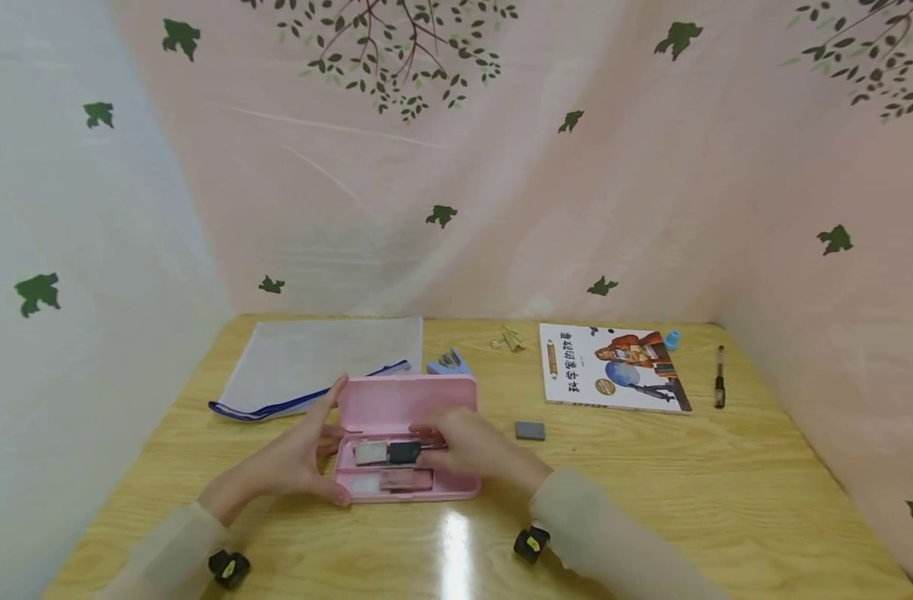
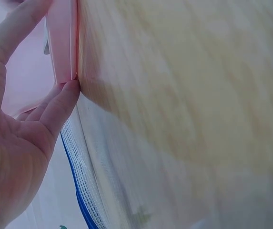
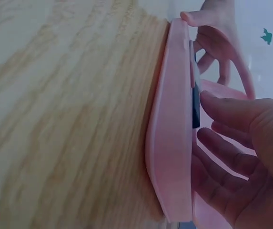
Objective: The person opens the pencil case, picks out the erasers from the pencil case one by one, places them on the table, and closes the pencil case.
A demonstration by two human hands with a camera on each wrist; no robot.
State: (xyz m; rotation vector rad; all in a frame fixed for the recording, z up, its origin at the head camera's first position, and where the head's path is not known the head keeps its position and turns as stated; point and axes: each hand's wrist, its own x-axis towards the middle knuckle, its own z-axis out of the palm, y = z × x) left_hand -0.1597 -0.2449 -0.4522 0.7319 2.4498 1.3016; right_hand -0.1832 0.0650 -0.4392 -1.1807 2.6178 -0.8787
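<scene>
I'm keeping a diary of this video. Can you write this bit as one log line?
left hand: steadies open pink pencil case | right hand: fingers in its tray at black item | nearby: grey eraser, book

Smooth pink plastic case (image 1: 407,437) on glossy wood-grain table (image 1: 726,500), beside mesh pouch (image 1: 314,362).

front: bare table (image 1: 651,500) | right: eraser (image 1: 530,430) | behind: mesh pouch (image 1: 314,362)
</scene>
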